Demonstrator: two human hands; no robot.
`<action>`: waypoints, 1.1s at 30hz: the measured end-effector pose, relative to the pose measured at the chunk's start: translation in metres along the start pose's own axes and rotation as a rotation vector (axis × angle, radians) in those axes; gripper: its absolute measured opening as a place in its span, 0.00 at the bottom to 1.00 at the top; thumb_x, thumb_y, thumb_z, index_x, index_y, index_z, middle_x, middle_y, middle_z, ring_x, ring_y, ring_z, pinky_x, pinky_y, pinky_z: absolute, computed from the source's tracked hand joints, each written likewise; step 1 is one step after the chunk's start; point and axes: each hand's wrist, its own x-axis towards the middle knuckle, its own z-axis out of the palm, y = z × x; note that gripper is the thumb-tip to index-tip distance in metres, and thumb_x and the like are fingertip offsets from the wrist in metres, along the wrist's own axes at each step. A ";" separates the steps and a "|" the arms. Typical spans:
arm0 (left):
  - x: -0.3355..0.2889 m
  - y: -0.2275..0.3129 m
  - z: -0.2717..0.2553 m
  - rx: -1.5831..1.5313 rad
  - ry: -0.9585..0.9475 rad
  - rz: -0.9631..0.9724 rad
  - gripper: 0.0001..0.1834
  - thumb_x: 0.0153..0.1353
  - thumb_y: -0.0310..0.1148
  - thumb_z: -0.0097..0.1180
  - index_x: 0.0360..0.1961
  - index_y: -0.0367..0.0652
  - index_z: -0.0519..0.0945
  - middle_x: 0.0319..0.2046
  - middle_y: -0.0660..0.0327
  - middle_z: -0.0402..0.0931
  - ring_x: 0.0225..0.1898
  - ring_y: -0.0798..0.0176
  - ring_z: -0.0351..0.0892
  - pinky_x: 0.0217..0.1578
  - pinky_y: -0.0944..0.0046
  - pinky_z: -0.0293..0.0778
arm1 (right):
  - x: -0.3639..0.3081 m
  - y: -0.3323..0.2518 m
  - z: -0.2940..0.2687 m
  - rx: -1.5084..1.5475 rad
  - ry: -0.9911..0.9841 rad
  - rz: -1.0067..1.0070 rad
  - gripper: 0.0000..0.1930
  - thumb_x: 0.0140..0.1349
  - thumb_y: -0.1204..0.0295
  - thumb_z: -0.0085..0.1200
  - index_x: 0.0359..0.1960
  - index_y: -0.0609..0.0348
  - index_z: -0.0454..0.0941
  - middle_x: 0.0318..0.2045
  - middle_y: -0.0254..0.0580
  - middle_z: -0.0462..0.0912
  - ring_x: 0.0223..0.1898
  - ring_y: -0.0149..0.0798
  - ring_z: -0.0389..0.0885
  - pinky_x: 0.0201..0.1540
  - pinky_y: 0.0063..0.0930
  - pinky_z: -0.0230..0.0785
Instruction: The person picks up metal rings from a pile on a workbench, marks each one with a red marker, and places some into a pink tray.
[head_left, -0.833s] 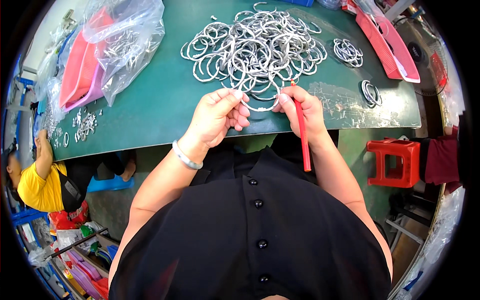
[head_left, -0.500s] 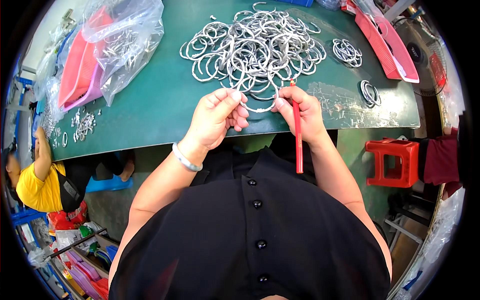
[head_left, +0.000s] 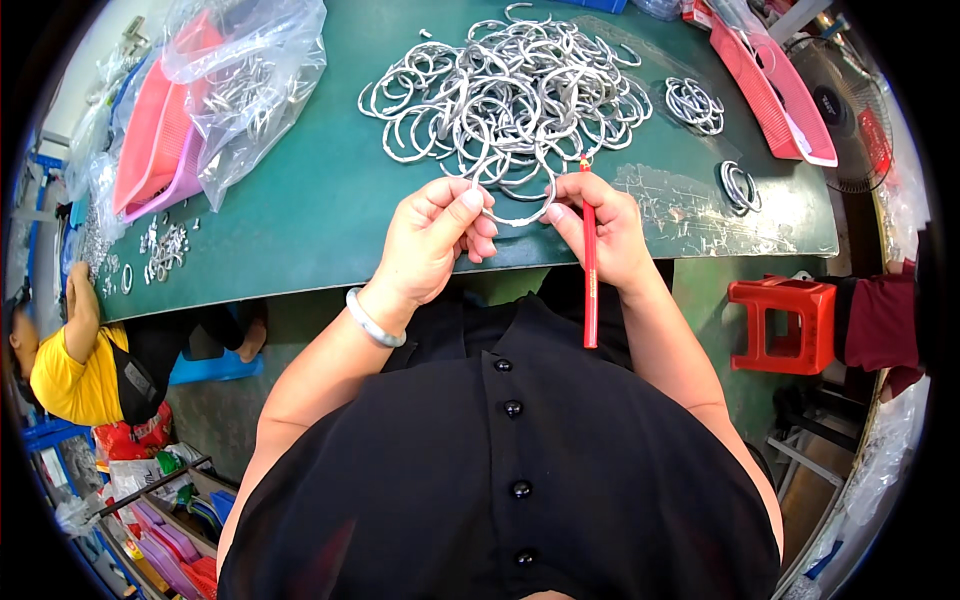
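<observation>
The table's (head_left: pixel 330 222) near edge runs just in front of the person, slanting up slightly toward the right and ending at a corner beyond the right hand (head_left: pixel 608 232). Both hands work just inside that edge, close to the near side of a pile (head_left: pixel 520 95) of silvery rings. To the left, a stretch of green tabletop reaches from the left hand (head_left: pixel 432 238) to a clear bag (head_left: pixel 262 125) and scattered small parts (head_left: pixel 166 250). To the right, worn green surface extends toward two loose rings (head_left: pixel 740 188) and a small cluster (head_left: pixel 695 106).

The ring (head_left: pixel 515 221) in hand sits between the hands — left thumb and fingers pinching its left side, right thumb and forefinger its right. Its lower curve bows toward the person; its upper part overlaps the pile in view, so I cannot tell whether the loop closes. A red pencil (head_left: pixel 590 275) also lies in the right hand's grip, its long axis nearly straight away from the body — upper end toward the pile, lower end past the table edge.
</observation>
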 end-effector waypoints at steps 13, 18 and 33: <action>-0.001 -0.002 0.001 0.019 0.002 0.046 0.10 0.63 0.36 0.46 0.32 0.39 0.73 0.21 0.64 0.73 0.18 0.72 0.71 0.20 0.76 0.68 | 0.001 -0.004 0.000 0.009 -0.005 -0.017 0.06 0.52 0.79 0.54 0.32 0.64 0.73 0.23 0.38 0.76 0.23 0.29 0.74 0.28 0.21 0.66; 0.004 0.003 -0.004 -0.053 -0.010 -0.039 0.11 0.62 0.37 0.47 0.30 0.40 0.73 0.19 0.65 0.72 0.16 0.72 0.71 0.18 0.75 0.66 | 0.000 -0.006 -0.002 -0.044 -0.032 -0.029 0.06 0.51 0.78 0.56 0.31 0.63 0.73 0.22 0.38 0.75 0.23 0.30 0.74 0.28 0.21 0.66; 0.008 0.009 -0.006 -0.130 -0.027 -0.162 0.11 0.63 0.37 0.46 0.29 0.40 0.73 0.18 0.65 0.72 0.14 0.73 0.69 0.16 0.76 0.64 | 0.000 -0.006 -0.001 -0.055 -0.028 -0.070 0.07 0.49 0.77 0.59 0.29 0.63 0.73 0.22 0.38 0.76 0.22 0.30 0.73 0.26 0.21 0.66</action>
